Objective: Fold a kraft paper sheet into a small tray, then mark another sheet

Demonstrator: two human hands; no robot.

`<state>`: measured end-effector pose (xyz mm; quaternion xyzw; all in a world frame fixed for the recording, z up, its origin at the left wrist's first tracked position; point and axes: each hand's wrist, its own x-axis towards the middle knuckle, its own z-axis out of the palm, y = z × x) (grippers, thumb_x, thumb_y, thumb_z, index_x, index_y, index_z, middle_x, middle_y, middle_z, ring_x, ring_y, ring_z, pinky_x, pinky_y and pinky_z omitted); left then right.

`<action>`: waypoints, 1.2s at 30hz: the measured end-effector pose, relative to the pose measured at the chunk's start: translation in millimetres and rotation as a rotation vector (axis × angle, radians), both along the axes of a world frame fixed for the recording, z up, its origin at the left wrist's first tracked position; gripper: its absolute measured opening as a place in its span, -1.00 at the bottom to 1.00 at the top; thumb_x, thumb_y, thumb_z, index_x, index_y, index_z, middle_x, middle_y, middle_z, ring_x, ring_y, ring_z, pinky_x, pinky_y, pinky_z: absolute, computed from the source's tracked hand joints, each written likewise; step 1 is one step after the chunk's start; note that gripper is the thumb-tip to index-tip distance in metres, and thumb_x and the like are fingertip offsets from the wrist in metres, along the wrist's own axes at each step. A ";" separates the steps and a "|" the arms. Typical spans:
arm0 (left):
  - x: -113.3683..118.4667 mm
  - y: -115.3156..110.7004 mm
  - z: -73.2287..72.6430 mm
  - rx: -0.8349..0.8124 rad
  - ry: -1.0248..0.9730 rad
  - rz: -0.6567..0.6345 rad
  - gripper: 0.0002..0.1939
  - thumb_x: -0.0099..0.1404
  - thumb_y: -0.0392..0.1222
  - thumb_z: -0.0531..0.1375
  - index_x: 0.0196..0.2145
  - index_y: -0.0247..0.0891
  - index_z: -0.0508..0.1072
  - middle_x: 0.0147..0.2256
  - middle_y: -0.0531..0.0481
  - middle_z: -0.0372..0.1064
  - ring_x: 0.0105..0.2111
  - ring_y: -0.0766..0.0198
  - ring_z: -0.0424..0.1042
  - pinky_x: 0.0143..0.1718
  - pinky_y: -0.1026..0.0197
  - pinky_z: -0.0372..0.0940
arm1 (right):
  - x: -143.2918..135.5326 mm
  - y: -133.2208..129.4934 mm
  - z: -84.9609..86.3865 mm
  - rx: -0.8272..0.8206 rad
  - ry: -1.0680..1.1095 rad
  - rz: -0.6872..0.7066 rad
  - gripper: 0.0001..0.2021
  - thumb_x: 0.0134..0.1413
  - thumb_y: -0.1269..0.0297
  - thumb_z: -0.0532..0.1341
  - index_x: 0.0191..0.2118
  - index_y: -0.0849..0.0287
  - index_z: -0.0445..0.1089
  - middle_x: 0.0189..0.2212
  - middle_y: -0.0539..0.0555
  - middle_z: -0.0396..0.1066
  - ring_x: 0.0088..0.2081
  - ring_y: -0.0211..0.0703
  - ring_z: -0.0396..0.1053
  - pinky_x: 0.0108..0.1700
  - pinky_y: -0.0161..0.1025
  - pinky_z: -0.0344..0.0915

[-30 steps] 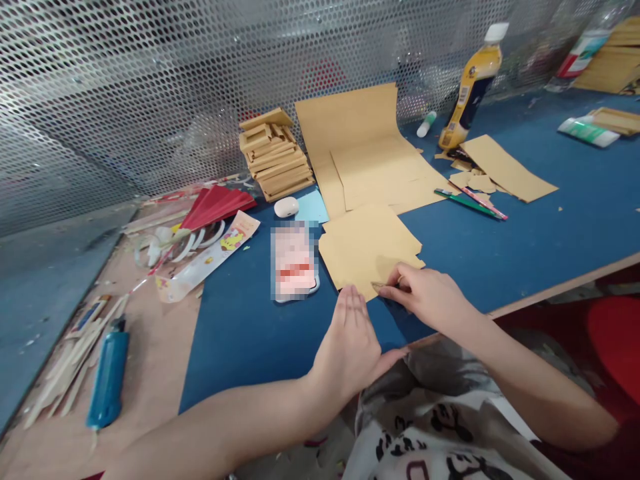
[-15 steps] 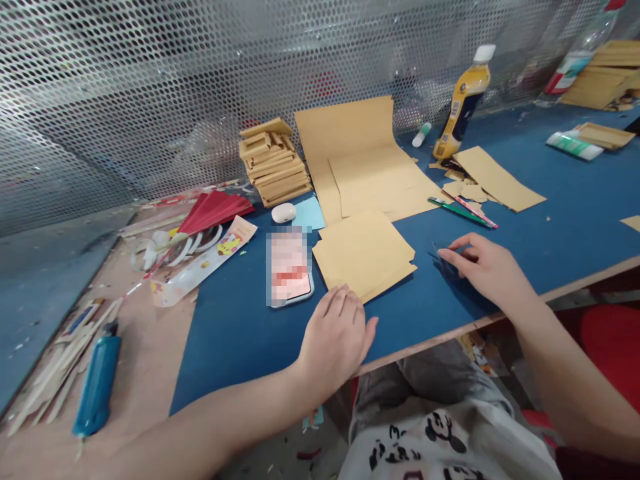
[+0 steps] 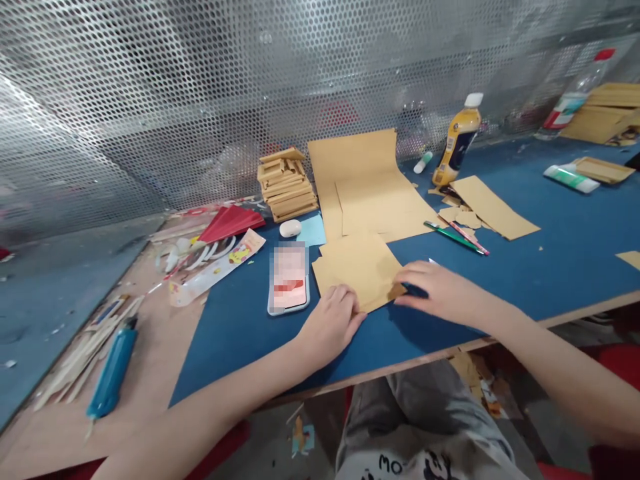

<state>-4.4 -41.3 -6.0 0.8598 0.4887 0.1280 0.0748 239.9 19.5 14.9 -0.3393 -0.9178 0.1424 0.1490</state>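
Note:
A notched sheet of brown kraft paper [image 3: 356, 263] lies on the blue table covering in front of me. My left hand [image 3: 330, 328] is closed at its near left edge, fingers curled over the paper and thumb at the front edge. At the right edge, my right hand [image 3: 435, 293] pinches the paper's corner between thumb and fingers. A small, clear, pale tip shows just behind the right hand; what it belongs to is hidden. Left of the sheet lies a phone [image 3: 289, 283] with a partly blurred screen.
Behind are a larger brown sheet [image 3: 370, 193] and a stack of folded brown pieces [image 3: 287, 190]. A yellow bottle [image 3: 457, 143], pens [image 3: 457, 238] and paper scraps [image 3: 467, 219] are at right. A blue glue gun-like tool [image 3: 114, 370] lies left. Perforated metal stands behind.
My right hand has moved left from the bare table onto the sheet's right edge. My left hand's fingers have curled more at the near edge. The view has tilted upward.

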 end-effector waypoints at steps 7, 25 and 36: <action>2.9 0.6 12.1 0.102 0.088 -0.031 -0.82 0.46 -0.22 -0.09 -0.22 -0.29 0.26 -0.31 -0.06 0.35 -0.28 0.20 0.41 -0.23 0.17 0.33 | -16.8 12.0 12.7 -0.129 0.000 0.213 -0.81 0.22 0.29 0.08 -0.27 0.16 0.43 -0.23 0.10 0.45 -0.16 -0.12 0.37 -0.09 -0.19 0.22; 15.9 36.8 150.8 0.172 -0.330 0.105 -0.85 0.36 -0.12 0.07 -0.29 -0.26 0.30 -0.42 0.09 0.35 -0.46 0.36 0.34 -0.45 0.35 0.18 | 2.0 41.9 131.8 -0.317 0.389 0.032 -0.72 0.03 0.05 0.25 -0.31 0.19 0.38 -0.56 -0.06 0.32 -0.56 -0.35 0.15 -0.53 -0.35 0.04; 21.5 88.0 1.6 -0.025 -0.091 0.167 -0.91 0.30 -0.29 0.11 -0.37 -0.31 0.38 -0.36 -0.03 0.34 -0.30 0.20 0.38 -0.25 0.18 0.28 | -17.7 95.8 -13.2 -0.308 0.059 0.073 -0.86 0.03 0.30 0.17 -0.39 0.25 0.43 -0.51 0.01 0.37 -0.47 -0.26 0.24 -0.42 -0.32 0.12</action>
